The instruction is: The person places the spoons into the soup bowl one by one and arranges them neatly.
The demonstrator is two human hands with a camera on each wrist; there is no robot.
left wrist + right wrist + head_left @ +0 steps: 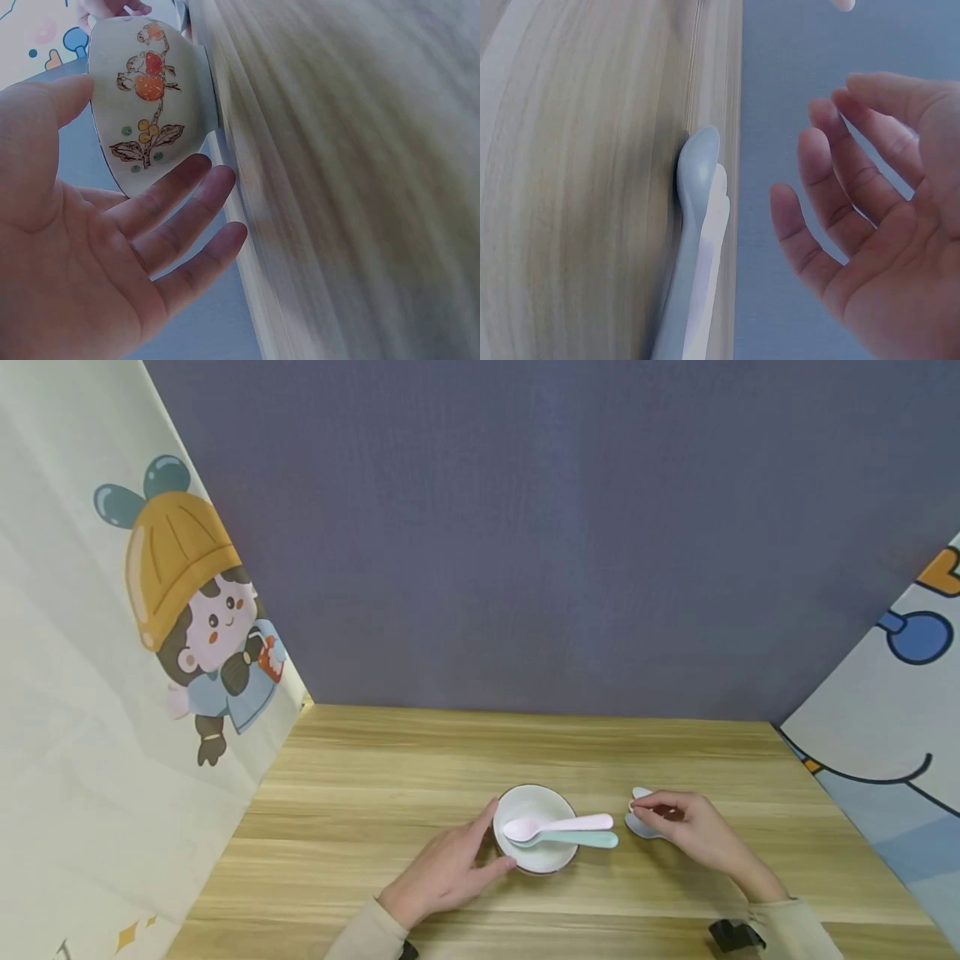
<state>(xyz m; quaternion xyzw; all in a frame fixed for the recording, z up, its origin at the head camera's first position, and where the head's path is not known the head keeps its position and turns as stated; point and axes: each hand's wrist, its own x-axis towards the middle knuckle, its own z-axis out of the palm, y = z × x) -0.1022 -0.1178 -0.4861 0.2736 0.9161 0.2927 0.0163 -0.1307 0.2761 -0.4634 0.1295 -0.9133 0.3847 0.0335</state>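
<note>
A white bowl (534, 860) stands upright in front of me. In the left wrist view the bowl (124, 97) shows red and yellow fruit painted outside. My left hand (453, 864) holds its left side, thumb and index finger at the rim. A pink spoon (573, 824) and a mint green spoon (585, 838) lie in the bowl, handles jutting right. My right hand (697, 827) hovers above a grey-blue spoon (694, 180) and paler spoons (714, 217) on the table. Between the fingers of this hand (900, 202) I see nothing held, thumb near the index fingertip.
The wooden table (420, 752) ends at a dark blue-grey panel (525, 568) at the back. White cartoon-printed panels stand on the left (82, 693) and right (847, 718) sides.
</note>
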